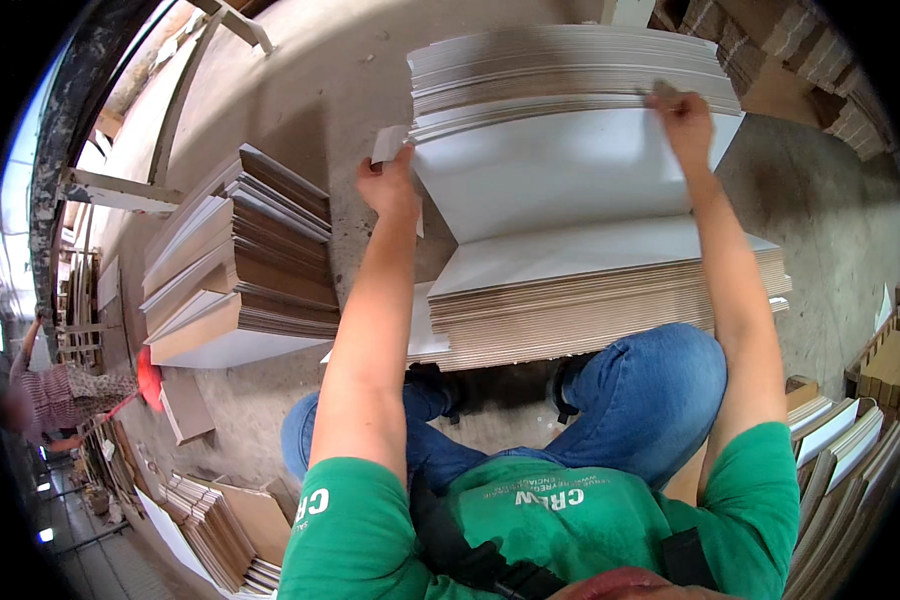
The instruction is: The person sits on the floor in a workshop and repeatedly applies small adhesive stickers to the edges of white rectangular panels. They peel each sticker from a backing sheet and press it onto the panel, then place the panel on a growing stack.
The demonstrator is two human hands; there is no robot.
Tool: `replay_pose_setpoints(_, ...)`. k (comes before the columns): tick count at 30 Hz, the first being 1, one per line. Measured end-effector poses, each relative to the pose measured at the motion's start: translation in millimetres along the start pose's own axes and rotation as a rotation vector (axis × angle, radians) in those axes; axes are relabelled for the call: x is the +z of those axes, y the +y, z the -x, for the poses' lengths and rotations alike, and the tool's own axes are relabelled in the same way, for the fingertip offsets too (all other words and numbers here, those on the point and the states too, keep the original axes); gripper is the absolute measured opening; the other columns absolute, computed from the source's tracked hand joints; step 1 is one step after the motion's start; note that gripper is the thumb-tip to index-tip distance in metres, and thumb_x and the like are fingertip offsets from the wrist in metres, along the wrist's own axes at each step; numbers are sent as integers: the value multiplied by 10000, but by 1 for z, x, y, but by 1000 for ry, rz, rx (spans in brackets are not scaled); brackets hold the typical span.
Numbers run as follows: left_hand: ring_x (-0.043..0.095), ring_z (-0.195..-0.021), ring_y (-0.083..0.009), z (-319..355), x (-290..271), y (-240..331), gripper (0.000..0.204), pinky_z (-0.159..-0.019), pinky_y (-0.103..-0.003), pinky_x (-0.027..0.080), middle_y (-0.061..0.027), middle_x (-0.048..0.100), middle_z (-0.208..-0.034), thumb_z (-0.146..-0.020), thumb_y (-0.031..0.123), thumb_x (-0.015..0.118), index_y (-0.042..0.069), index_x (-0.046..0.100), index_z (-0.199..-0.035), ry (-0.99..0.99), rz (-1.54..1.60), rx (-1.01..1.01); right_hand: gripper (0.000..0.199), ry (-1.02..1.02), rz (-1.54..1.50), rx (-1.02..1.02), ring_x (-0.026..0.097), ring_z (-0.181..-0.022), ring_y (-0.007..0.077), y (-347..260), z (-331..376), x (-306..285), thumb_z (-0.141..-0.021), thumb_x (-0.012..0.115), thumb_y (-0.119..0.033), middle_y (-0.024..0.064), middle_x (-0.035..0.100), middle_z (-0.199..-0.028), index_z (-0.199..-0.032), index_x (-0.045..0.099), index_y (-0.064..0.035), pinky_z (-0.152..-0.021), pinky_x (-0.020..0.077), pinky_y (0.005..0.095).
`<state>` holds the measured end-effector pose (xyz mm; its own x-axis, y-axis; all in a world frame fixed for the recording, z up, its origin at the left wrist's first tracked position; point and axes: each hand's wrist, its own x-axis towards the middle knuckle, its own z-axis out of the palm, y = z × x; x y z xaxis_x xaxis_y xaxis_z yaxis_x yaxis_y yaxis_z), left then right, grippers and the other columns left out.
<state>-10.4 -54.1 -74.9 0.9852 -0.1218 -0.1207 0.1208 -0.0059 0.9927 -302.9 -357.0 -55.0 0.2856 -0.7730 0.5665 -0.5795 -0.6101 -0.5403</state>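
In front of me stands a big pile of white-faced corrugated cardboard sheets, parted into a far bundle (570, 70) and a near bundle (610, 310), with a broad white sheet (560, 165) sloping between them. My left hand (386, 188) is closed at the far bundle's left corner, on what looks like a pale cardboard scrap (390, 143). Over the right part of the far bundle's edges is my right hand (686, 122), fingers pinched and slightly blurred. Whatever it holds, if anything, is too small and smeared to name.
On the left, a leaning stack of brown and white cardboard (240, 270) rests on the concrete floor (360, 70). More cardboard bundles stand at lower left (210, 520) and lower right (840, 470). Another person (60, 400) is at the far left, near a red object (149, 380).
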Motion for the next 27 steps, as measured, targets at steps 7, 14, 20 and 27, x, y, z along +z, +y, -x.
replay_pose_setpoints(7, 540, -694, -137, 26, -61, 85, 475, -605, -242, 411, -36, 562, -798, -636, 150, 770, -1, 513, -1005, -174, -284, 3, 177, -378, -745, 223, 475, -591, 74, -94, 15, -53, -829, 605, -212, 6, 547, -685, -776, 553, -52, -530, 387, 208)
replay_pose_setpoints(14, 583, -744, -124, 122, -111, 169, 306, -670, -241, 480, -72, 615, -805, -667, -20, 707, 11, 543, -924, -465, -1, 126, 536, -1163, -1018, 351, 560, -831, 160, -249, 61, -85, -888, 369, -514, 112, 571, -983, -1278, 386, -148, -738, 450, 284)
replay_pose_setpoints(20, 595, -858, -144, 158, -115, 173, 454, -751, -270, 495, -87, 629, -900, -690, -46, 676, 15, 527, -1115, -711, 153, -42, 619, -1329, -1046, 369, 521, -955, 153, -279, 76, -89, -883, 313, -559, 96, 571, -1027, -1165, 517, -47, -854, 396, 288)
replay_pose_setpoints(27, 585, -829, -116, 157, -113, 167, 328, -753, -247, 475, -73, 631, -928, -720, 19, 680, 9, 601, -1038, -765, 74, -8, 289, -898, -626, -126, 553, -885, 176, -283, 72, -107, -869, 494, -295, 101, 595, -949, -969, 608, -48, -757, 444, 293)
